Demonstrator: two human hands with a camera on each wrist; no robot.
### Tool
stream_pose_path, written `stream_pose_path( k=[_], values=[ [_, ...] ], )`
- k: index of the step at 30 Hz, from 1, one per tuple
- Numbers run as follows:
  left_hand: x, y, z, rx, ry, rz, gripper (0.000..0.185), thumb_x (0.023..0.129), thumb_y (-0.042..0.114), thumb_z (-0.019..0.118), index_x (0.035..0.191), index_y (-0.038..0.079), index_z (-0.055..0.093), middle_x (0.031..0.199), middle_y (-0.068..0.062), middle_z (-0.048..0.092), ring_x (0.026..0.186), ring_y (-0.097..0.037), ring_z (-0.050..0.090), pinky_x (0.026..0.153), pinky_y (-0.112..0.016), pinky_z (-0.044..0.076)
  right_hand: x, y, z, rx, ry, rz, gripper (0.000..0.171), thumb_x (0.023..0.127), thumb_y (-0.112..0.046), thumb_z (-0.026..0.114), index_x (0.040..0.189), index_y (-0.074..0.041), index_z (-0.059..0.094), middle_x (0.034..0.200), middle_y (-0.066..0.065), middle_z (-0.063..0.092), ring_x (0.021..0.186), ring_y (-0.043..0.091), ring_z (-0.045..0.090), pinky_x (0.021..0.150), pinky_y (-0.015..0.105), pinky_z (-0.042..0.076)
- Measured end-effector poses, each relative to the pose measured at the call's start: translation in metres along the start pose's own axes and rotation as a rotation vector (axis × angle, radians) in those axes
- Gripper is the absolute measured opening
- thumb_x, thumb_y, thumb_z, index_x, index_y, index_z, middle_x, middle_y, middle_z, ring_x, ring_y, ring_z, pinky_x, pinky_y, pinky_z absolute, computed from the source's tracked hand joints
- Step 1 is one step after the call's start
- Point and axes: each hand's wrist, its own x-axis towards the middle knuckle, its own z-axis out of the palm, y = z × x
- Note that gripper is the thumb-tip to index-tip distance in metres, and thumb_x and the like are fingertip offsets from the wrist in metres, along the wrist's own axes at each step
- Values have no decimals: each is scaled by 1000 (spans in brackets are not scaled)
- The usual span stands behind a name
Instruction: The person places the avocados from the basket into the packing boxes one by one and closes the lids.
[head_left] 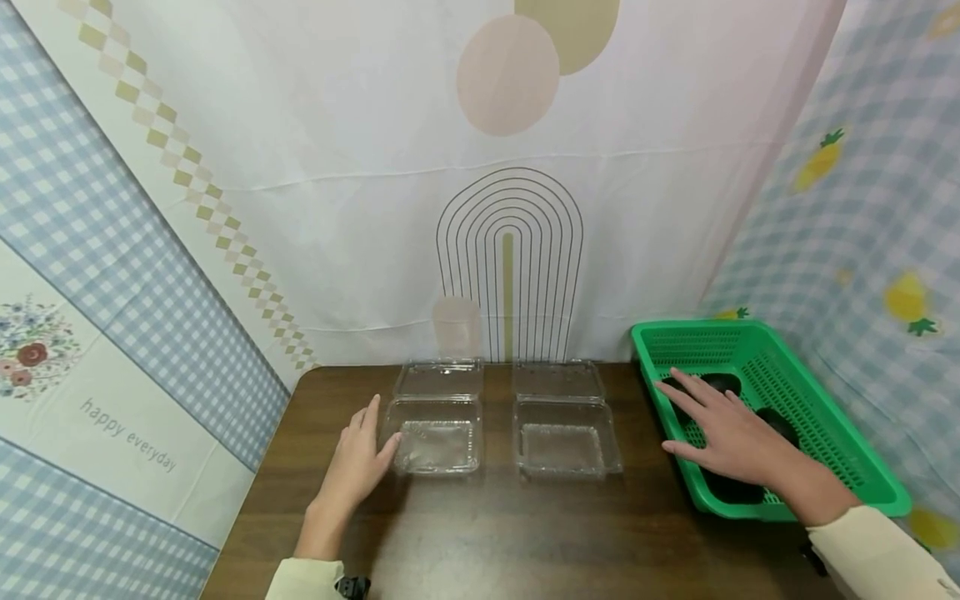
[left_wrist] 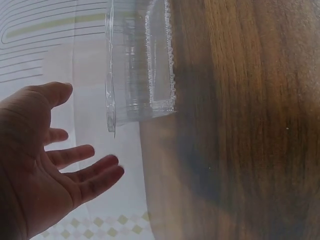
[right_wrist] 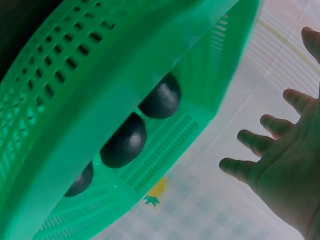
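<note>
My left hand (head_left: 354, 462) hovers at the left side of a clear plastic clamshell box (head_left: 437, 450), its fingers spread and holding nothing. A second clear clamshell box (head_left: 562, 450) stands to the right of it; both have their lids folded back toward the wall. Over the left part of a green plastic basket (head_left: 840, 417) is my right hand (head_left: 735, 433), fingers extended and nothing in it. Inside the basket lie several dark, glossy, rounded things (right_wrist: 125, 142); the right hand partly covers them in the head view. In the left wrist view the left palm (left_wrist: 55, 175) faces the box side.
The brown wooden table (head_left: 525, 533) carries the boxes and the basket. A white printed cloth (head_left: 360, 250) hangs at its back edge. Checked cloths hang on the left and on the right (head_left: 840, 250), the right one close beside the basket.
</note>
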Motion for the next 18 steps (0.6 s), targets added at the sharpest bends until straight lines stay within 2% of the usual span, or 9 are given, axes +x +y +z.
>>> stream_pose_path(
  k=[2, 4, 8, 10, 13, 18],
  values=[
    [0, 0, 0, -19, -7, -34, 78, 101, 29, 66, 161, 0, 26, 149, -35, 44, 129, -56, 51, 108, -68, 47, -1, 5, -1, 9, -6, -8, 85, 94, -56, 69, 162, -17, 34, 168, 18, 27, 139, 48, 45, 103, 86, 34],
    [0, -1, 1, -35, -13, -65, 77, 102, 30, 65, 160, -1, 27, 146, -36, 46, 130, -55, 52, 108, -67, 48, -3, 11, -1, 25, -12, -14, 84, 95, -54, 69, 162, -17, 35, 166, 20, 29, 136, 48, 50, 102, 81, 41],
    [1, -3, 2, -87, -12, -115, 73, 102, 29, 65, 157, -6, 32, 141, -35, 50, 125, -54, 55, 105, -66, 51, -4, 19, -3, 93, -56, -5, 82, 97, -51, 69, 162, -16, 33, 164, 25, 30, 135, 51, 49, 97, 71, 51],
    [1, -5, 2, -127, -9, -137, 70, 102, 27, 65, 154, -8, 35, 136, -34, 54, 120, -51, 59, 101, -62, 55, -6, 22, -5, 141, -93, 19, 81, 98, -50, 67, 163, -18, 31, 165, 26, 29, 137, 54, 45, 96, 70, 52],
    [2, -8, 3, -174, 10, -172, 65, 101, 25, 65, 150, -10, 41, 128, -31, 59, 104, -40, 66, 92, -53, 61, -8, 26, -8, 198, -140, 59, 81, 98, -52, 66, 163, -18, 31, 165, 27, 27, 137, 56, 44, 94, 73, 50],
    [4, -13, 4, -296, 24, -220, 56, 100, 19, 66, 144, -12, 48, 119, -31, 61, 71, -29, 71, 63, -35, 65, -10, 35, -11, 237, -172, 87, 80, 99, -50, 66, 161, -12, 34, 162, 30, 30, 137, 58, 43, 92, 73, 49]
  ],
)
